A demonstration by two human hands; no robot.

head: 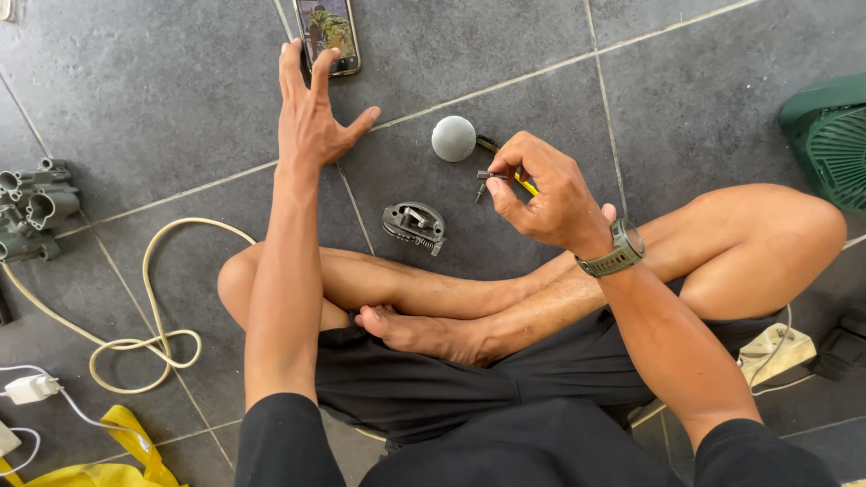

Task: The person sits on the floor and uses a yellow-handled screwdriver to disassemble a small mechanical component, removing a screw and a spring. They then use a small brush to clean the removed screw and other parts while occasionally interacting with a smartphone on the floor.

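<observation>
Right hand (541,194) pinching small screws (487,176), left hand (311,117) touching phone (328,34) edge

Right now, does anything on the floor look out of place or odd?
Nothing looks spilled or broken. The cream cable lies in loose loops on the tiles, and the grey metal part sits on its own by the knee.

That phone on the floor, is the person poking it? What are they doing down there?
A person sits cross-legged on grey floor tiles. The left hand stretches out, fingertips on the phone, whose screen is lit. The right hand pinches a small metal part, with a yellow-handled tool under it. A grey ball-shaped piece and a grey metal housing lie by the knees.
</observation>
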